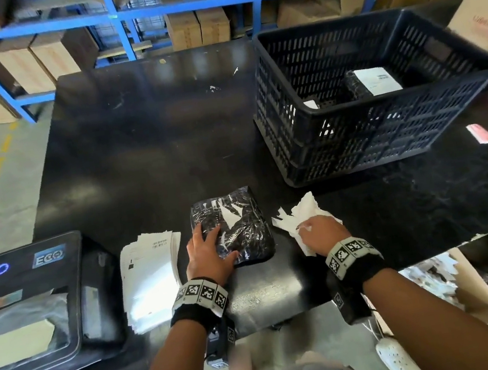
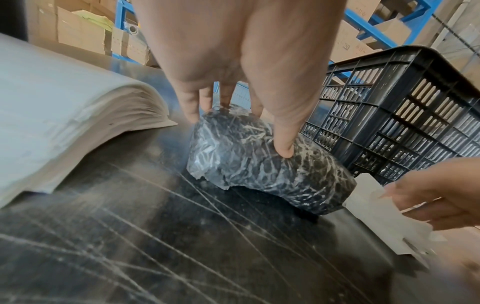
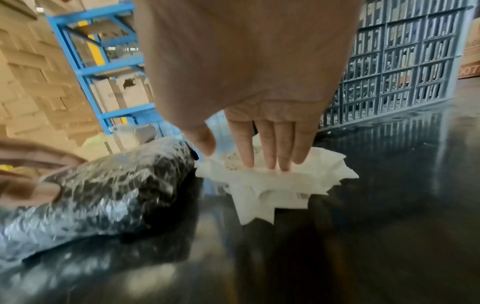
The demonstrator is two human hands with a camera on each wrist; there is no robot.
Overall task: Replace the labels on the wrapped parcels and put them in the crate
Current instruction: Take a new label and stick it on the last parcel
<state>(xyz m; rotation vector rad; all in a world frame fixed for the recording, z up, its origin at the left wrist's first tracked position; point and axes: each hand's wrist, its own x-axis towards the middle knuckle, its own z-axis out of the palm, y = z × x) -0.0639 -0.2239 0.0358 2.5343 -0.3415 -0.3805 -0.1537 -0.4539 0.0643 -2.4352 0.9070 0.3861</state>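
Observation:
A black parcel (image 1: 236, 227) (image 2: 262, 160) (image 3: 109, 185) wrapped in crinkled film lies near the table's front edge, with torn white label scraps stuck on its top. My left hand (image 1: 208, 253) (image 2: 233, 107) rests on its left side, fingers spread and thumb pressing the wrap. My right hand (image 1: 319, 233) (image 3: 259, 156) presses straight fingers onto a crumpled pile of torn white label paper (image 1: 298, 214) (image 3: 275, 185) (image 2: 384, 216) just right of the parcel. The black slotted crate (image 1: 385, 119) (image 2: 405, 115) (image 3: 400, 57) stands at the back right and holds a parcel with a white label (image 1: 374, 81).
A stack of fresh white labels (image 1: 151, 274) (image 2: 64, 115) lies left of the parcel, beside a black label printer (image 1: 32, 305). A red-and-white scrap (image 1: 482, 133) lies at the right of the black table (image 1: 150, 141). Blue shelving (image 1: 122, 16) with cardboard boxes stands behind.

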